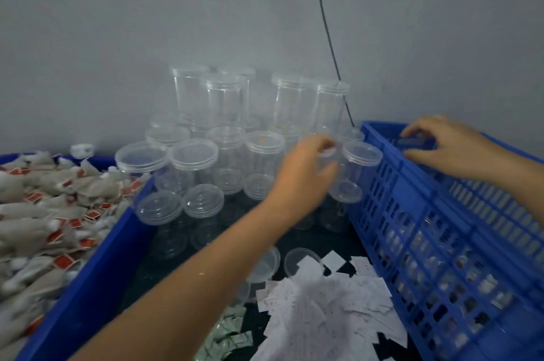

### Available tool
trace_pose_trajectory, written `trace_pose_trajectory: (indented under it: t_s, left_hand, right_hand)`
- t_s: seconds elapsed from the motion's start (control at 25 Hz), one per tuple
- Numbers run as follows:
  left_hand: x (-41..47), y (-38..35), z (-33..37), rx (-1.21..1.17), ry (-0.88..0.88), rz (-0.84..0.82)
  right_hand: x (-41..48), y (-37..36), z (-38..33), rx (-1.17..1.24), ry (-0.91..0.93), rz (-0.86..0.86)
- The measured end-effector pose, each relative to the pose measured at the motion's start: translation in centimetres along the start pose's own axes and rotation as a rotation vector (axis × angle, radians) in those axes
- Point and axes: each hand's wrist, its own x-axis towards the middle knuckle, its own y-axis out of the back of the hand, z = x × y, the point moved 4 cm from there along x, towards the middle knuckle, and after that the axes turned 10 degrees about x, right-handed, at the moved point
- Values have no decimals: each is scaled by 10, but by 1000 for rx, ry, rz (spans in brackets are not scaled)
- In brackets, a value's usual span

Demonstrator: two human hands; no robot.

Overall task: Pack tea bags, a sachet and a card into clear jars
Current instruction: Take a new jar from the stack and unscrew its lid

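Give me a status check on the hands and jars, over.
Left hand at clear jar lid, grip blurred. Right hand grips blue crate rim. Neighbouring jars crowd it closely.

Clear lidded jars stacked upright, 2 tiers, left of & behind left grip; tilted jar just right of it. Tea bags piled far left; cards, sachets heaped below.

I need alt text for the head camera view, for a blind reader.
A person's left hand grips a clear jar among stacked lidded jars, while the right hand reaches into a blue crate. Tea bags fill a blue bin at left; white cards and green sachets lie in front.
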Motion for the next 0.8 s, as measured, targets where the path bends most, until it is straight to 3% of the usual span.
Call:
trace_pose_trajectory:
  t_s: [0.12, 0.2, 0.36, 0.48, 0.6, 0.8]
  left_hand:
    - [-22, 77, -67, 21, 242, 413]
    - [-49, 103, -102, 51, 373, 533]
    - [-75, 103, -150, 0, 515, 446]
    - [-74, 93, -176, -54, 563, 277]
    - [-75, 80, -184, -180, 552, 179]
    - [-94, 69, -158, -227, 379, 262]
  right_hand:
    - [20, -41, -83, 124, 138, -73]
    - [30, -89, -133, 240, 202, -193]
    - [44, -184, -211, 425, 291, -343]
    - [49, -237, -233, 448, 218, -401]
    - [41, -256, -232, 517, 138, -359]
    - [-16, -227, -215, 531, 215, -182]
